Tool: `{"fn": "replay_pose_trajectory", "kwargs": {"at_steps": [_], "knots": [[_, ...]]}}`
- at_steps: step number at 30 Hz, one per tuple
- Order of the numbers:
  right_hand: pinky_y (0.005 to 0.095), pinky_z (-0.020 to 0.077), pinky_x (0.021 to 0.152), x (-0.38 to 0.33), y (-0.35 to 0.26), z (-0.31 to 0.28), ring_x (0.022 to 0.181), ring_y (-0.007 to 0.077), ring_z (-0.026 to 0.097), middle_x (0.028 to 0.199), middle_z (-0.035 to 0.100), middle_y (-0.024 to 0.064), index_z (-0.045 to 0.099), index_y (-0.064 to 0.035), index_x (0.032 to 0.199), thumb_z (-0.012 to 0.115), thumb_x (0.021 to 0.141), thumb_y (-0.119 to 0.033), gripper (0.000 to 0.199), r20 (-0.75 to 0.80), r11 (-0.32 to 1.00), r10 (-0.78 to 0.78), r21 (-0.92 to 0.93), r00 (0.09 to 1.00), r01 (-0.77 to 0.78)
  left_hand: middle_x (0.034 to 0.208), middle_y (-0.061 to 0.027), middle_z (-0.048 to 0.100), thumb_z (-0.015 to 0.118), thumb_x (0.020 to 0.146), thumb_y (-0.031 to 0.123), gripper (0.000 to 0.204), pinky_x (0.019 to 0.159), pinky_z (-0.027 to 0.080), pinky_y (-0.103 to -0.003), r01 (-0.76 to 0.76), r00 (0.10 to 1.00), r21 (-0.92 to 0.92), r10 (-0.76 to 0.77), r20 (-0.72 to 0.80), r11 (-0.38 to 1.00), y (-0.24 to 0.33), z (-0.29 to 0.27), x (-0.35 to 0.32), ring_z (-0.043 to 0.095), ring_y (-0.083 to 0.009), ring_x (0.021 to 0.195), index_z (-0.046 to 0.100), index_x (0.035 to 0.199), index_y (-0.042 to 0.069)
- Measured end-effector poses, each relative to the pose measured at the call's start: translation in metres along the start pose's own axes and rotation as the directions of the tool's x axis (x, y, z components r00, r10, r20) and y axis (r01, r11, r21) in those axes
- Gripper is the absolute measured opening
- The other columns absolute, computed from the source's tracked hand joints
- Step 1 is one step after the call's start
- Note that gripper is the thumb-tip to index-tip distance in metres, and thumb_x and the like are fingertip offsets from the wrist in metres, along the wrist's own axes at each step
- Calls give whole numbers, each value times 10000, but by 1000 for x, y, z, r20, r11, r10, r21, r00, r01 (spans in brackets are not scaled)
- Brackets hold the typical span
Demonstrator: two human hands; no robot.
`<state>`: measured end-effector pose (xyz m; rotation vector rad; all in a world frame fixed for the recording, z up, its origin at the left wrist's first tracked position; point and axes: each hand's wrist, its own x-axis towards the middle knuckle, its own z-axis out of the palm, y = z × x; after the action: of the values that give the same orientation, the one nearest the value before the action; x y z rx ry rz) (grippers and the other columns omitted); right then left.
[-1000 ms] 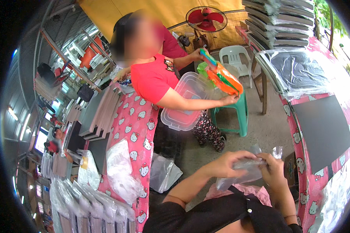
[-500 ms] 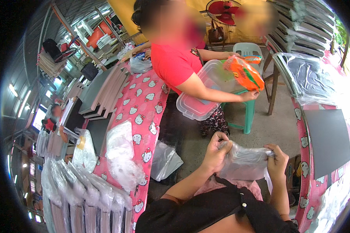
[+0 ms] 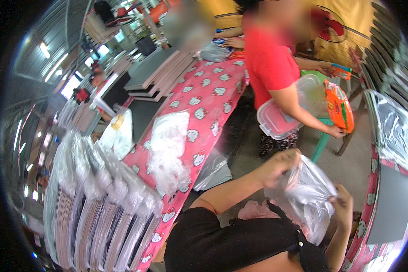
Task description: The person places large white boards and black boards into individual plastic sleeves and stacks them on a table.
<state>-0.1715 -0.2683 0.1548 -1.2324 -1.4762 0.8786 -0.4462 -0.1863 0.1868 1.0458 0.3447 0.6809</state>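
The clear plastic bag (image 3: 310,190) is up in front of the wearer's chest, stretched between both hands. Left hand (image 3: 283,167) has its fingers closed in a pinch on the upper left edge, and the right hand (image 3: 343,206) is bunched tight on the right side, lower down. I'd call this step spreading or straightening the bag, and the next move probably calls for keeping both pinches while finding the mouth. Can't tell if the mouth is open or if anything's inside.

The plastic looks thin, shiny and pretty crumpled, with creases pulling in toward the right hand and a loose part hanging below. Film this flimsy probably clings to itself.

Right behind it there's the black top (image 3: 240,240) and a pink cloth (image 3: 254,211). Further left, more clear plastic (image 3: 170,131) lies on the pink cat-print tablecloth (image 3: 204,99), near a row of plastic-wrapped boards (image 3: 99,226). A dark grey sheet (image 3: 390,206) lies off to the right. Ahead, a co-worker in red (image 3: 267,68) has a clear lidded tub (image 3: 281,120) under one arm and an orange packet (image 3: 339,106) in hand.
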Motion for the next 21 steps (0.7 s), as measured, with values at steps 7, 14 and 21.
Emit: {"fn": "replay_pose_trajectory", "kwargs": {"at_steps": [7,14,21], "knots": [[315,465,621,-10,35,-2,652,236,594,791,605,146,530,-2,1008,684,663,-211,432,412,994,-75,-43,908,101,799,-98,614,553,817,158,176,659,473,-278,-83,996,-108,87,28,991,8,-29,-21,586,-139,724,569,886,-3],[430,468,743,-8,20,-2,627,222,567,706,606,107,584,1,905,662,672,-371,446,619,995,101,-68,779,-74,812,-57,605,529,800,81,119,724,455,-303,21,972,225,-72,223,974,9,-56,-23,577,-165,769,583,897,39],[397,471,697,-15,64,-24,774,285,595,774,622,170,632,48,779,690,576,-162,298,432,789,297,391,851,-474,970,-104,569,581,753,146,445,685,491,-345,-295,915,-675,403,5,677,46,-54,-25,580,-168,773,441,1163,48]]}}
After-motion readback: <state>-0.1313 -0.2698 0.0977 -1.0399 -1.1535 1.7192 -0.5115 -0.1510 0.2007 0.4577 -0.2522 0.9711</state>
